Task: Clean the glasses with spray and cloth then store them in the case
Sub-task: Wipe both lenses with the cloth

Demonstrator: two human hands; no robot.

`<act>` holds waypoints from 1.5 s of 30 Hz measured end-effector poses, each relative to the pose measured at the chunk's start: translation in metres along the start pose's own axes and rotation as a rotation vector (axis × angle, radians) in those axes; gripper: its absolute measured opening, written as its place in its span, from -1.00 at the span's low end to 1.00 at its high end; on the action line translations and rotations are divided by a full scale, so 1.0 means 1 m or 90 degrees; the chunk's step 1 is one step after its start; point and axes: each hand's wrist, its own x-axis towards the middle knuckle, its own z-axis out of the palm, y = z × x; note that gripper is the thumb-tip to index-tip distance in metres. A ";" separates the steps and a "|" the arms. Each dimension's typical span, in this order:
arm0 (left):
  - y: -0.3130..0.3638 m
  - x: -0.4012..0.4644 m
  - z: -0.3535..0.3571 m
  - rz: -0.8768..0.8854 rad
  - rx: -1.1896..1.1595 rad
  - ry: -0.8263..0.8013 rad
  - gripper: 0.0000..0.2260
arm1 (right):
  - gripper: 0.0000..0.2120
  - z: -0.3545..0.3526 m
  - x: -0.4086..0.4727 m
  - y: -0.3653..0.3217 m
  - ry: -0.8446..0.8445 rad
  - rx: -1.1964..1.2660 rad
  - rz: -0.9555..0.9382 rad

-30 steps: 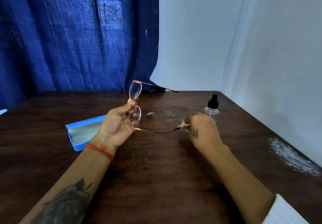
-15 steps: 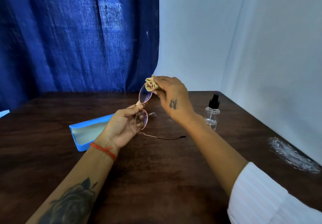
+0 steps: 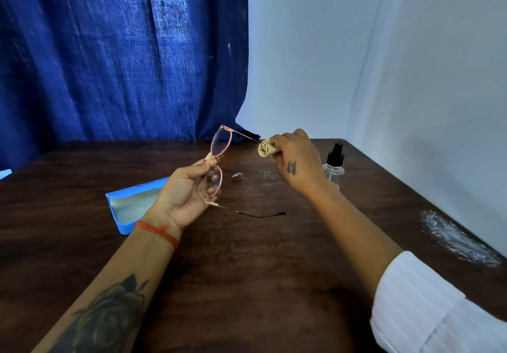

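Note:
My left hand (image 3: 186,190) holds pink-rimmed glasses (image 3: 219,144) upright by the bridge, one lens above the other, over the dark wooden table (image 3: 247,270). Both temple arms point right, and the lower one hangs just above the table. My right hand (image 3: 296,160) grips a bunched beige cloth (image 3: 267,149) wrapped around the upper temple arm, to the right of the upper lens. An open blue case (image 3: 129,207) lies on the table behind my left wrist. A clear spray bottle (image 3: 334,169) with a black nozzle stands just right of my right hand.
Small wet spots (image 3: 238,175) lie on the table under the glasses. A white scuffed patch (image 3: 455,237) marks the table's right side by the white wall. A blue curtain (image 3: 109,51) hangs behind the table.
My right hand with the cloth went from the lower temple tip up to the upper lens, then slid right along the upper temple arm. My left hand kept holding the glasses.

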 end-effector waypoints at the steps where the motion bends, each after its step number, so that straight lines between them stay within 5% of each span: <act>1: 0.000 0.000 -0.001 -0.002 -0.003 -0.001 -0.79 | -0.82 -0.001 -0.002 0.003 -0.001 -0.013 0.011; 8: 0.002 -0.002 -0.002 0.005 -0.032 -0.007 -0.92 | -0.81 -0.009 -0.026 0.007 0.080 0.016 0.108; 11: 0.000 -0.001 -0.002 0.014 -0.041 -0.005 -0.93 | -0.83 -0.020 -0.040 0.001 0.148 0.174 0.127; 18: -0.002 0.001 -0.002 0.053 -0.087 0.014 -0.95 | -0.80 -0.043 -0.062 -0.014 0.094 0.448 0.142; 20: -0.001 0.001 -0.002 0.056 -0.093 0.018 -0.96 | -0.80 -0.049 -0.063 -0.018 0.017 0.494 0.121; 25: -0.005 0.001 0.002 0.058 -0.084 0.041 -0.85 | -0.79 -0.044 -0.074 -0.029 -0.435 0.347 -0.035; 30: -0.011 0.002 0.008 0.062 -0.064 0.058 -0.83 | -0.72 -0.040 -0.074 -0.028 -0.498 0.347 -0.017; 36: -0.015 0.000 0.013 0.075 -0.083 0.059 -0.81 | -0.95 -0.035 -0.070 -0.033 -0.156 0.471 0.222; 42: -0.022 -0.002 0.022 0.082 -0.070 0.038 -0.78 | -0.78 -0.027 -0.063 -0.055 -0.281 0.961 0.606; 45: -0.026 -0.003 0.026 0.088 -0.046 0.028 -0.77 | -0.89 -0.023 -0.061 -0.061 -0.275 1.083 0.649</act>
